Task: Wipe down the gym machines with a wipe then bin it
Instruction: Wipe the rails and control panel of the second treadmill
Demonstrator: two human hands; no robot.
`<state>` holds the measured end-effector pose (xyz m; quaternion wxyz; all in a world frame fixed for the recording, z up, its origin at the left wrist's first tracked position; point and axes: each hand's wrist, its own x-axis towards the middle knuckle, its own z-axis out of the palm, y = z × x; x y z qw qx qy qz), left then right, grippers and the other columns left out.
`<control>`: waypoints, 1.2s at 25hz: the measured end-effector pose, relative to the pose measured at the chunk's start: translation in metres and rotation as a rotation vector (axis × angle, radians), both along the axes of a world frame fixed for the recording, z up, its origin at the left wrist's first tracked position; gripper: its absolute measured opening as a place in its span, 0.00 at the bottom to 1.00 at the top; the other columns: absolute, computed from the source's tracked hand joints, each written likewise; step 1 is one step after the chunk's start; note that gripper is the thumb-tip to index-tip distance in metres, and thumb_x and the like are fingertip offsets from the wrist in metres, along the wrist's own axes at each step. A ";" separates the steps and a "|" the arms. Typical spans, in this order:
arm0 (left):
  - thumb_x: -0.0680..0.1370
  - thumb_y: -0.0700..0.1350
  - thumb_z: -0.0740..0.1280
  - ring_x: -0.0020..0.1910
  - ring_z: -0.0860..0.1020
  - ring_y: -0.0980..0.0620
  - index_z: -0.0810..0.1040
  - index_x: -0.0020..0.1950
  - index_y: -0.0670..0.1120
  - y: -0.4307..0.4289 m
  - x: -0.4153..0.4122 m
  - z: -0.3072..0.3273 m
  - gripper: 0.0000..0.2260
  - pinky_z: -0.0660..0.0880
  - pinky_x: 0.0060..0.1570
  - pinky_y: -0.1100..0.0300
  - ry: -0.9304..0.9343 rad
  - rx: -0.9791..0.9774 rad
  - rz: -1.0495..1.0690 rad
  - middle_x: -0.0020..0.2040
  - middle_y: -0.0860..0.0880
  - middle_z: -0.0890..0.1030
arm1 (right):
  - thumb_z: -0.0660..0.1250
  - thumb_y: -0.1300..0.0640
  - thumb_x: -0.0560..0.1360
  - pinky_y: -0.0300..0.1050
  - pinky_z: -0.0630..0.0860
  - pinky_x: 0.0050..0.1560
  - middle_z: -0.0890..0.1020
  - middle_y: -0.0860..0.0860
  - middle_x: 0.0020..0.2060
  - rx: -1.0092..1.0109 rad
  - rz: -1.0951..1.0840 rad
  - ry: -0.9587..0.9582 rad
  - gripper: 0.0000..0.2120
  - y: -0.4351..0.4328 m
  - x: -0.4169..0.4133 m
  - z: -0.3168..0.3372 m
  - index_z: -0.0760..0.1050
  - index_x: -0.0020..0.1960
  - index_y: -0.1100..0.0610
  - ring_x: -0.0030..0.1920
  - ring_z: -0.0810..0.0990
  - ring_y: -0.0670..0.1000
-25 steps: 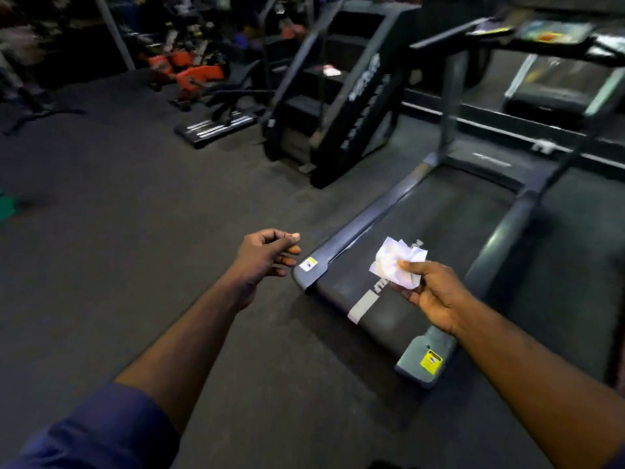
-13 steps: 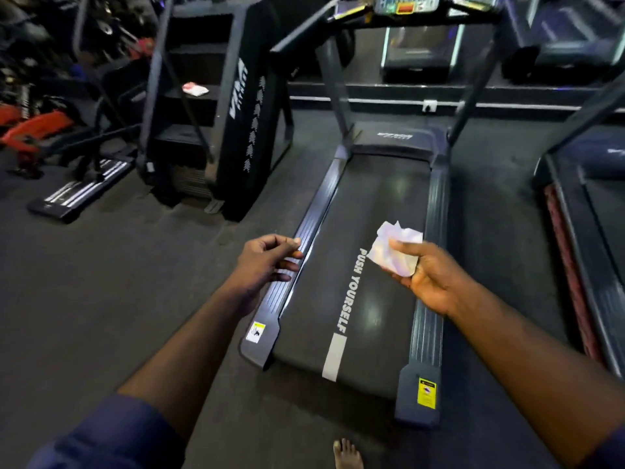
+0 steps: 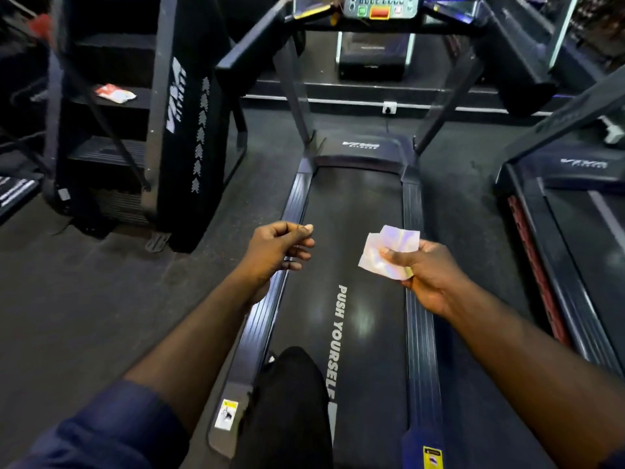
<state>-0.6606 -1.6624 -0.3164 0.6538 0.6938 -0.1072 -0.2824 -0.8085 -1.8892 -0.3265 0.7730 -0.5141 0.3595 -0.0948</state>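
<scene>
Right hand (image 3: 429, 275) pinches wipe (image 3: 389, 248) over belt (image 3: 358, 204) | left hand (image 3: 274, 248) curled, empty, over rail (image 3: 297, 198)

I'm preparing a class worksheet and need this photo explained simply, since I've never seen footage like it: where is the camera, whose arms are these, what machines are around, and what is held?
This one picture comes from a wide-angle camera worn on a person's head, looking forward and down, so everything reaching in from below belongs to the wearer. The right hand pinches a crumpled white wipe. The left hand has curled fingers and holds nothing visible. Beneath them runs a treadmill, its belt printed PUSH YOURSELF, its console at the top. The wearer's leg, in black, is over the belt's near end. On the left stands a stair machine with a red and white packet on one step; a second treadmill shows at the right edge.
</scene>
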 end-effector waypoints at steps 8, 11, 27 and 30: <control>0.80 0.49 0.73 0.43 0.83 0.49 0.82 0.55 0.42 -0.094 0.199 0.125 0.11 0.78 0.43 0.56 0.095 -0.015 -0.142 0.50 0.42 0.87 | 0.73 0.66 0.74 0.54 0.83 0.58 0.87 0.56 0.56 0.150 -0.212 -0.023 0.19 -0.047 0.155 0.132 0.79 0.65 0.59 0.55 0.87 0.58; 0.80 0.49 0.73 0.41 0.82 0.50 0.82 0.54 0.43 -0.134 0.235 0.199 0.10 0.77 0.40 0.58 0.070 -0.043 -0.234 0.48 0.44 0.86 | 0.70 0.66 0.77 0.51 0.84 0.55 0.85 0.57 0.59 0.200 -0.224 -0.059 0.19 -0.079 0.191 0.195 0.78 0.68 0.58 0.59 0.85 0.59; 0.80 0.46 0.73 0.42 0.79 0.47 0.81 0.54 0.42 -0.446 0.449 0.330 0.08 0.75 0.36 0.59 -0.135 -0.125 -0.452 0.47 0.43 0.85 | 0.68 0.71 0.77 0.55 0.85 0.50 0.86 0.61 0.56 0.082 -0.381 -0.237 0.18 -0.368 0.387 0.309 0.79 0.66 0.62 0.52 0.87 0.60; 0.80 0.46 0.73 0.43 0.79 0.47 0.82 0.53 0.43 -0.505 0.484 0.344 0.07 0.74 0.37 0.59 -0.174 -0.150 -0.459 0.47 0.43 0.85 | 0.66 0.71 0.78 0.54 0.86 0.43 0.87 0.61 0.52 0.051 -0.391 -0.258 0.16 -0.427 0.428 0.333 0.79 0.65 0.64 0.46 0.88 0.57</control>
